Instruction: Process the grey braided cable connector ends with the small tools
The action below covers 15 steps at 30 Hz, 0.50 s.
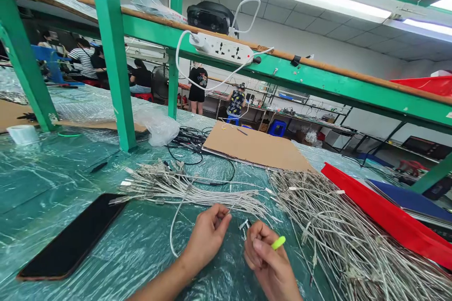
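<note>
My left hand [212, 230] is closed in a pinch on a thin white cable [174, 225], whose loop curves down from the bundle and passes behind the wrist. To its right, my right hand [266, 254] is closed around a slim tool with a bright yellow-green end [278, 243]. The tool's kind cannot be made out. A small white piece [243, 225] and a dark tip show just beyond the right fingertips. Behind both hands lies a bundle of white cables [197, 193] with connectors at its left end. A larger heap of white cables [339, 235] spreads on the right.
A phone [70, 240] lies at left. Black cables [194, 138] and a cardboard sheet [254, 143] are farther back. A red tray [384, 216] borders the right heap. A green shelf frame [113, 56] carries a power strip [222, 49]. Several people sit or stand beyond.
</note>
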Each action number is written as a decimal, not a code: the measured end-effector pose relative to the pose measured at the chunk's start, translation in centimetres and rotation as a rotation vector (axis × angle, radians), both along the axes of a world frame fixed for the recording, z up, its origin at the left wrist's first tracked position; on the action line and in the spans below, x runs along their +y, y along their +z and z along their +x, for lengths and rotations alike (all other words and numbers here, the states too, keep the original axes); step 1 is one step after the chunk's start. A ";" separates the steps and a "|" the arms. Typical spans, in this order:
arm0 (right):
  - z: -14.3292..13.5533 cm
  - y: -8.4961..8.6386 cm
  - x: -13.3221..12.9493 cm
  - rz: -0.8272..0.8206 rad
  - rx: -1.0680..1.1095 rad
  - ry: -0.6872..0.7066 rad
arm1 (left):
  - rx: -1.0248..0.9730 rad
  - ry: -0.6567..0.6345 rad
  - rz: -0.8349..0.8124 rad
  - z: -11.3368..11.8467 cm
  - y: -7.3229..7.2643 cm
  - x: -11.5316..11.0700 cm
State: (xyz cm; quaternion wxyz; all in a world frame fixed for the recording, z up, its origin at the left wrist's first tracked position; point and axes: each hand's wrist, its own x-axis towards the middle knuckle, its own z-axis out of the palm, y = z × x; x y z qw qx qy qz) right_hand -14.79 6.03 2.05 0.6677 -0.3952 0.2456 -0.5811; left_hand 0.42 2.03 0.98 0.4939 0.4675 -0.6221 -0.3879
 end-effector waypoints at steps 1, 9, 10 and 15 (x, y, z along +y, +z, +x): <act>-0.1 0.0 -0.1 0.013 0.017 -0.020 | 0.019 0.001 0.004 0.1 0.0 -0.1; 0.2 -0.1 -1.2 0.110 0.172 -0.284 | -0.080 -0.025 -0.051 -0.4 0.6 1.2; 0.3 -0.2 -1.2 0.108 0.190 -0.289 | -0.093 -0.034 -0.053 -0.5 0.7 1.4; 0.7 -1.3 -1.4 0.085 0.299 -0.276 | -0.166 -0.093 -0.072 -0.7 1.1 1.9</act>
